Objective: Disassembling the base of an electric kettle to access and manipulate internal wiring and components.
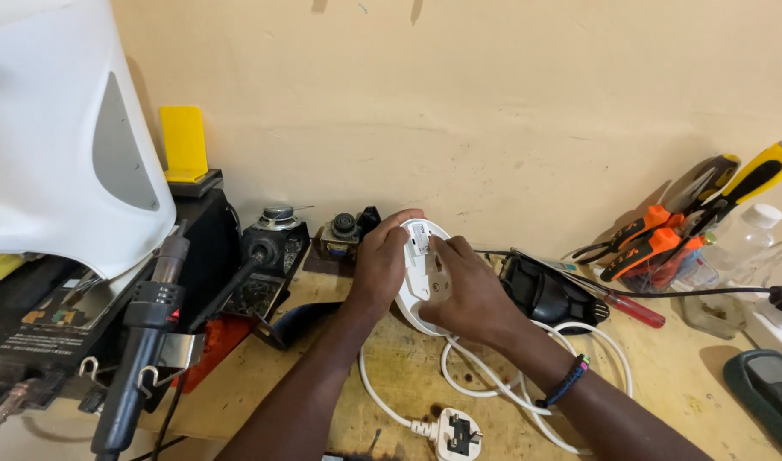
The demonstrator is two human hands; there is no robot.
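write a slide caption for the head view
Both hands, left hand and right hand, hold a round white base upright on a cluttered wooden workbench.

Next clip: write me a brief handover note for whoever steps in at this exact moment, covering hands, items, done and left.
Left hand: grips the round white plastic appliance base, held tilted on edge above the wooden bench.
Right hand: fingers press the base's underside.
White power cord trails loose on the bench; its white plug lies unplugged.
Done: base turned up for access.
Left: cannot tell whether it is opened.
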